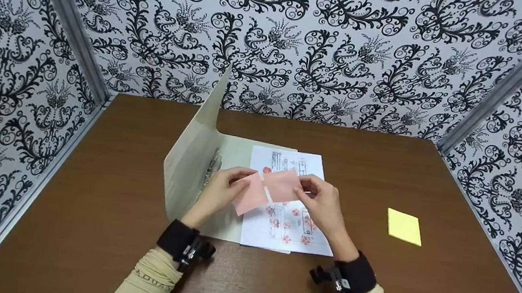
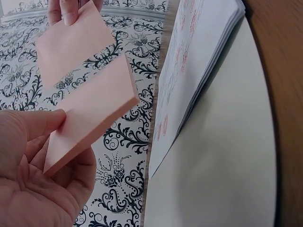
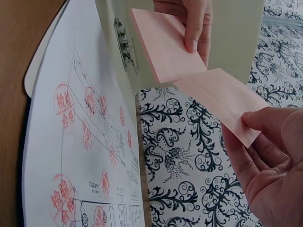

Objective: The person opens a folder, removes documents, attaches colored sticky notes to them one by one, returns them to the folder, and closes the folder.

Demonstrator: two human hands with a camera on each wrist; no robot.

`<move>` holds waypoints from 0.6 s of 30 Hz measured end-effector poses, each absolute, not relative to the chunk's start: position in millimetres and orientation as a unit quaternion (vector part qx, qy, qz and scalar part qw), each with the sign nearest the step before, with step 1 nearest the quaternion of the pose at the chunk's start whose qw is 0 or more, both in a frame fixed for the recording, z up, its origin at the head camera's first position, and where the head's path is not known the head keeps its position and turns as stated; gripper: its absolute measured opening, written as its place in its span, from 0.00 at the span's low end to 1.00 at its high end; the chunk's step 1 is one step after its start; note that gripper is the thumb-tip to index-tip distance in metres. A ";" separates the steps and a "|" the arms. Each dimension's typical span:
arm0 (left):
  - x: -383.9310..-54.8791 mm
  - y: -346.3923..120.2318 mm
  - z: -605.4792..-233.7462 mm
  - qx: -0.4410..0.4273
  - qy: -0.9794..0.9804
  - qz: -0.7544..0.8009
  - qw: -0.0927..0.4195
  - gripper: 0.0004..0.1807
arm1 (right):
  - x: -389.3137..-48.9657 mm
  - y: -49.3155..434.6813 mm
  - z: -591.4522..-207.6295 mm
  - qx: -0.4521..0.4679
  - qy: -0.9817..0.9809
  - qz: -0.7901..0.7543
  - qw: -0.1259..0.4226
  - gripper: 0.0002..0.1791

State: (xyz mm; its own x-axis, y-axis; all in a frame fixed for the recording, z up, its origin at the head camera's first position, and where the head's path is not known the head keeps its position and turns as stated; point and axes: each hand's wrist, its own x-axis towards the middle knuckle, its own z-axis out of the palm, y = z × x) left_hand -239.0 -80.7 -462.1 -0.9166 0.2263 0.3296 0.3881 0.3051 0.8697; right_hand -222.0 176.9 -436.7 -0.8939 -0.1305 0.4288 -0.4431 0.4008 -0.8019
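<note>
My left hand (image 1: pixel 220 189) pinches a thick pink sticky note pad (image 1: pixel 250 195) between thumb and fingers, its stacked edge showing in the left wrist view. In my right hand (image 1: pixel 326 205) is a single thin pink sticky note (image 1: pixel 283 186), held by its outer edge. The sheet and the pad come close together at their inner edges, over a stack of printed papers (image 1: pixel 253 233). Red stamps and line drawings cover the top page. Beneath the papers lies an open pale folder (image 1: pixel 234 151), whose cover (image 1: pixel 189 159) stands up on the left.
A yellow sticky note pad (image 1: pixel 404 227) lies on the brown table (image 1: pixel 367 174), right of the papers. A metal binder clip mechanism (image 3: pixel 125 45) sits inside the folder near its spine. Patterned walls (image 1: pixel 274 48) enclose the table at the back and sides.
</note>
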 end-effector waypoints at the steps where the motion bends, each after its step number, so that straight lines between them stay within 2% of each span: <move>1: -239.3 -80.7 -462.3 -0.193 -0.804 -0.558 0.077 0.13 | -222.6 178.2 -436.5 0.172 -0.825 0.517 0.153 0.06; 18: -240.4 -81.6 -463.4 -0.181 -0.802 -0.563 0.083 0.14 | -229.2 190.8 -441.3 0.156 -0.842 0.472 0.207 0.05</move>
State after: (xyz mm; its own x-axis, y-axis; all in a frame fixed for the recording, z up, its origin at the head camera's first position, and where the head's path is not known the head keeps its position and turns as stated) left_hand -240.4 -81.6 -463.4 -0.9207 0.1976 0.3364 0.3836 0.3006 0.8732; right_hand -229.2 190.8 -441.3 -0.8653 -0.0670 0.4967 -0.4588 0.5051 -0.7310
